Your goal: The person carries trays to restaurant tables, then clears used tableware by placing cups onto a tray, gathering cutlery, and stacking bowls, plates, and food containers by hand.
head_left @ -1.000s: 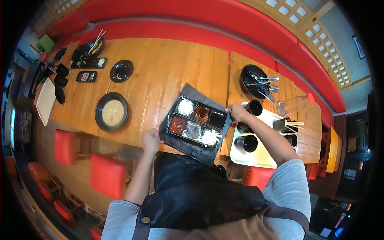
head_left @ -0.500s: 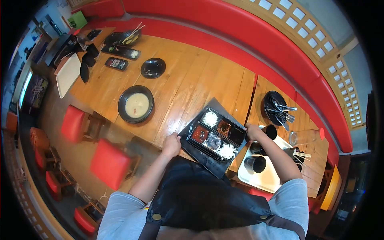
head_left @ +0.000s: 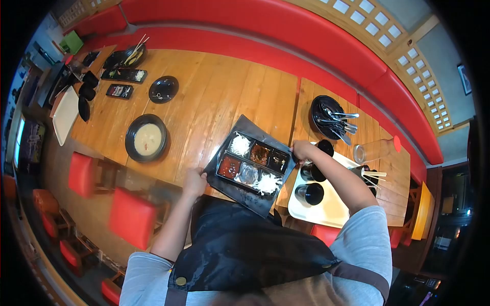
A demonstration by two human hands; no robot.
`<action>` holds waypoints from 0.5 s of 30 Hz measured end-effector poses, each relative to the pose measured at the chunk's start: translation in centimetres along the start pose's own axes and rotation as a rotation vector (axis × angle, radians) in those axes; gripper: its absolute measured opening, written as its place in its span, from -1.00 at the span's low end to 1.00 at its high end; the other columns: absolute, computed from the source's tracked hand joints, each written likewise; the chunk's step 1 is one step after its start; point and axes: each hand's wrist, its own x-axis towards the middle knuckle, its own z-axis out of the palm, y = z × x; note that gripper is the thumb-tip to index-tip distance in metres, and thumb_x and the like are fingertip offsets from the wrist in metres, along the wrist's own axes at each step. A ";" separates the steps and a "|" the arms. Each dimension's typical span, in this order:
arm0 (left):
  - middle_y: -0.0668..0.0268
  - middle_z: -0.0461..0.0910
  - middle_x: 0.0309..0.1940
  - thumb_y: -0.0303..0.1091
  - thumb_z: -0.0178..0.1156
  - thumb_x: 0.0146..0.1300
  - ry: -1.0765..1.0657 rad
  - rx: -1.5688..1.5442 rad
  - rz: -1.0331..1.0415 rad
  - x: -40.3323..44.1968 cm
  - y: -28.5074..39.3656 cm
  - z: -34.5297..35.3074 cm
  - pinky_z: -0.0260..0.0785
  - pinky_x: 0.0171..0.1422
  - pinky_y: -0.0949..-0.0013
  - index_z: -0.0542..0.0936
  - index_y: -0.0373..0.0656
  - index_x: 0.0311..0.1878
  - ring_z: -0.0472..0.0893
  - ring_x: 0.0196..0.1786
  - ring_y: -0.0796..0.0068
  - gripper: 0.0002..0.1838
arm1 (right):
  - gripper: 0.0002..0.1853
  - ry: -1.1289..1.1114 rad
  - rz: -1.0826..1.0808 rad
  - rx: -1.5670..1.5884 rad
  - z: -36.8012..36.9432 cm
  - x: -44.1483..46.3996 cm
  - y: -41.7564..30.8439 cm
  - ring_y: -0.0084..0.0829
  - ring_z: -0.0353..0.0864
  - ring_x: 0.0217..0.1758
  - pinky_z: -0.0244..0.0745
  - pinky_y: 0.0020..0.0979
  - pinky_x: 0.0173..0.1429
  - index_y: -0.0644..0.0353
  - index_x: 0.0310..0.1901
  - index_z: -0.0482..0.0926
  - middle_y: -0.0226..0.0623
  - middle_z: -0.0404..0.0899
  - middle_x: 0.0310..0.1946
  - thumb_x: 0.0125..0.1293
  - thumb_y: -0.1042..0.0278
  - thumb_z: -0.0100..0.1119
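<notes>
My left hand (head_left: pixel 194 182) grips the near left corner of a flat black serving tray (head_left: pixel 241 126), its fingers wrapped over the edge. At the opposite edge, my right hand (head_left: pixel 304 151) is closed on the same tray. On the tray rests a black compartment dish (head_left: pixel 249 159). Its sections hold white shreds (head_left: pixel 240 145), a red sauce (head_left: pixel 229 166), a brown chunky sauce (head_left: pixel 259 153), dark contents and a clear plastic-looking item (head_left: pixel 248 173). The tray is tilted in view, over the table's front edge and close to my apron (head_left: pixel 240 245).
Left of the tray on the wooden table (head_left: pixel 204 86) stands a black bowl of pale soup (head_left: pixel 147 138). To the right are a cream tray (head_left: pixel 326 209) with black cups (head_left: pixel 310 194), a bowl of cutlery (head_left: pixel 329 117) and a clear bottle (head_left: pixel 375 151). Red chairs (head_left: pixel 131 217) stand at left.
The view has turned to the right, so the table and its dishes appear further left. Both hands keep hold of the serving tray, with the compartment dish still on it.
</notes>
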 end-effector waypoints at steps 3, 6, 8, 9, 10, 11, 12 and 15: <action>0.12 0.58 -0.51 -0.37 0.01 0.24 -0.106 0.163 0.014 0.1 0.2 -1.1 0.41 -0.37 0.30 0.57 -0.34 -0.34 0.60 -0.50 0.40 -0.78 | -0.73 0.007 -0.007 0.011 -0.3 -0.6 -0.3 -0.20 0.63 -0.52 0.55 -0.30 -0.51 0.39 -0.15 0.42 -0.01 0.58 -0.41 0.27 0.32 0.01; 0.06 0.59 -0.44 -0.17 -0.09 0.31 -0.113 0.400 0.122 1.0 0.3 -2.1 0.40 -0.17 0.21 0.57 -0.34 -0.33 0.61 -0.32 0.20 -0.60 | -0.78 0.383 -0.155 -0.216 -0.5 -2.3 -0.6 -0.05 0.61 -0.40 0.55 -0.21 -0.38 0.41 -0.20 0.40 0.08 0.56 -0.41 0.24 0.40 -0.04; -0.05 0.56 -0.26 0.04 -0.28 0.34 -0.183 0.457 0.199 2.5 1.8 -2.7 0.29 0.07 0.20 0.56 -0.33 -0.21 0.53 -0.06 0.10 -0.41 | -0.82 0.688 -0.182 -0.168 -1.6 -7.5 -2.3 0.02 0.59 -0.36 0.52 -0.16 -0.32 0.41 -0.23 0.39 0.12 0.54 -0.43 0.21 0.46 -0.09; -0.04 0.50 -0.12 0.12 -0.36 0.33 -0.212 0.403 0.215 3.9 2.1 -2.5 0.22 0.16 0.23 0.51 -0.30 -0.08 0.46 0.06 0.14 -0.35 | -0.84 0.716 -0.156 -0.122 -2.9 -11.5 -3.8 0.04 0.58 -0.34 0.50 -0.14 -0.29 0.40 -0.24 0.38 0.14 0.53 -0.44 0.19 0.49 -0.11; -0.04 0.45 0.02 0.19 -0.45 0.33 -0.245 0.351 0.229 5.5 2.2 -2.1 0.14 0.25 0.27 0.45 -0.26 0.05 0.39 0.17 0.18 -0.28 | -0.81 0.714 -0.211 0.096 -2.5 -15.7 -4.1 0.08 0.55 -0.30 0.46 -0.13 -0.19 0.41 -0.25 0.41 0.18 0.51 -0.44 0.15 0.51 -0.14; 0.09 0.27 0.23 0.25 -0.51 0.30 -0.403 -0.299 0.124 6.8 3.7 -0.1 -0.02 0.37 0.30 0.25 -0.19 0.26 0.20 0.33 0.22 -0.25 | -0.77 0.720 -0.241 0.328 -0.5 -19.1 -3.8 0.12 0.52 -0.26 0.42 -0.11 -0.10 0.43 -0.25 0.44 0.23 0.50 -0.44 0.11 0.53 -0.18; 0.14 0.20 0.28 0.27 -0.52 0.29 -0.478 -0.343 0.081 6.9 5.4 0.3 -0.08 0.39 0.28 0.18 -0.17 0.30 0.12 0.36 0.22 -0.23 | -0.76 0.638 -0.235 0.269 1.6 -19.8 -3.3 0.13 0.51 -0.23 0.41 -0.11 -0.10 0.42 -0.24 0.44 0.22 0.50 -0.43 0.12 0.50 -0.19; 0.16 0.12 0.32 0.23 -0.51 0.31 -0.571 -0.385 0.102 7.2 7.7 2.0 -0.15 0.42 0.29 0.14 -0.19 0.31 0.06 0.38 0.26 -0.25 | -0.69 0.400 -0.224 0.157 9.7 -17.1 -0.7 -0.04 0.56 -0.21 0.42 -0.21 -0.08 0.38 -0.22 0.46 0.10 0.54 -0.40 0.26 0.31 -0.22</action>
